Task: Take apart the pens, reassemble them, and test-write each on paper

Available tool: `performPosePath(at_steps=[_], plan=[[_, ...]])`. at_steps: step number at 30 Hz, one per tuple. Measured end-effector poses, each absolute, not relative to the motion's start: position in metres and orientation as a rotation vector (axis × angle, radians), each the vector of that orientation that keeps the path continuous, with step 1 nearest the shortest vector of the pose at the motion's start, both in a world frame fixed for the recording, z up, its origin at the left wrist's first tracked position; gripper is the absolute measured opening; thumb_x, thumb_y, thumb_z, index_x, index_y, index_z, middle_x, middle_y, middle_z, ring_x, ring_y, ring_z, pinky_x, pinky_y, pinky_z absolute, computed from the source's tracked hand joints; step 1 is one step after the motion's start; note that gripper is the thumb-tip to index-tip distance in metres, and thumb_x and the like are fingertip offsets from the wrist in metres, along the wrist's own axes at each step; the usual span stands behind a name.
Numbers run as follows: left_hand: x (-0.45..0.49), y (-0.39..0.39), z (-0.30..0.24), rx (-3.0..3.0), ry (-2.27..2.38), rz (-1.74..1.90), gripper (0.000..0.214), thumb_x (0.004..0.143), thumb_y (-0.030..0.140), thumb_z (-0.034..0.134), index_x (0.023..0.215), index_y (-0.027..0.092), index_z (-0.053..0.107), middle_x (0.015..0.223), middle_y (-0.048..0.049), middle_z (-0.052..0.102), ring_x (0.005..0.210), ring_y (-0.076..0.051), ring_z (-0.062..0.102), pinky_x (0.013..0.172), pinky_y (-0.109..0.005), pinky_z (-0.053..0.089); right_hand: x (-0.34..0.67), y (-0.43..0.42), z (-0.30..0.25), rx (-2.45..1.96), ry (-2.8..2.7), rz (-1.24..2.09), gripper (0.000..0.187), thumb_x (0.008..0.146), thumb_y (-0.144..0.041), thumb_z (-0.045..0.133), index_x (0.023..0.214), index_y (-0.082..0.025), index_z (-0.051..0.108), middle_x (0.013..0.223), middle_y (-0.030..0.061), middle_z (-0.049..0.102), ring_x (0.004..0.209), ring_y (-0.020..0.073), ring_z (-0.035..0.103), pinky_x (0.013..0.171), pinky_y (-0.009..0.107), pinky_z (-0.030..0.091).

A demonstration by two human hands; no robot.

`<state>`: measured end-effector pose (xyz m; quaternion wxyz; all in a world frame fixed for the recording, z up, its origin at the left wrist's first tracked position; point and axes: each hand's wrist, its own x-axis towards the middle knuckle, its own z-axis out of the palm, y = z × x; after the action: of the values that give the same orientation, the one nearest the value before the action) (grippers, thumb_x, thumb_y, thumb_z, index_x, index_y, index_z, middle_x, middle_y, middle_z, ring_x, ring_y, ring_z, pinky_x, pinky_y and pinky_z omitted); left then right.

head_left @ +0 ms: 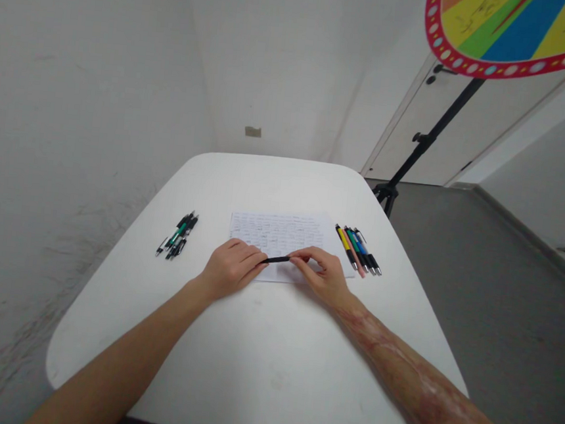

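A thin black pen (277, 260) lies level between my two hands, above the lower part of a written sheet of paper (281, 225). My left hand (235, 267) is closed on the pen's left end, its fingers bent over the tip. At the other end, the thumb and fingers of my right hand (321, 273) pinch the pen. Both hands rest over the sheet's lower corners and hide parts of it. Lines of handwriting fill the paper's visible upper part.
On the white table (269, 362), several black and green pens (178, 236) lie in a loose pile at left. Several coloured pens (358, 250) lie side by side at right. Beyond the table's right edge, a black stand (432, 133) carries a colourful wheel (515, 34).
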<state>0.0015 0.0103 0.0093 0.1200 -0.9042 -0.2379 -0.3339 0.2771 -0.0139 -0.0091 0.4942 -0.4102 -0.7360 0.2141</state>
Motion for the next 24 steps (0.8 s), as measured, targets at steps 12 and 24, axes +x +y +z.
performPosePath(at_steps=[12,24], plan=[[0.0004,0.0106,0.0078,-2.68,-0.737,-0.952,0.01,0.109,0.024,0.063,0.115,0.022,0.07,0.099,-0.003,0.081,0.084,-0.018,0.072,0.082,-0.038,0.052,0.2774,-0.0125,-0.0053,-0.969,-1.866,0.482,0.021,0.107,-0.042,0.07,0.1,-0.026,0.081,0.094,0.0068,0.083,0.085,0.0234,0.076,0.081,0.039,0.061],[0.0015,0.0103,0.0109,-2.632,-0.694,-0.961,0.007,0.11,0.025,0.063,0.113,0.021,0.068,0.097,-0.0029,0.081,0.08,-0.018,0.071,0.079,-0.037,0.052,0.2784,-0.0119,-0.0061,-0.949,-1.915,0.432,0.015,0.107,-0.037,0.07,0.101,-0.026,0.079,0.091,0.0049,0.081,0.083,0.0231,0.074,0.083,0.04,0.056]])
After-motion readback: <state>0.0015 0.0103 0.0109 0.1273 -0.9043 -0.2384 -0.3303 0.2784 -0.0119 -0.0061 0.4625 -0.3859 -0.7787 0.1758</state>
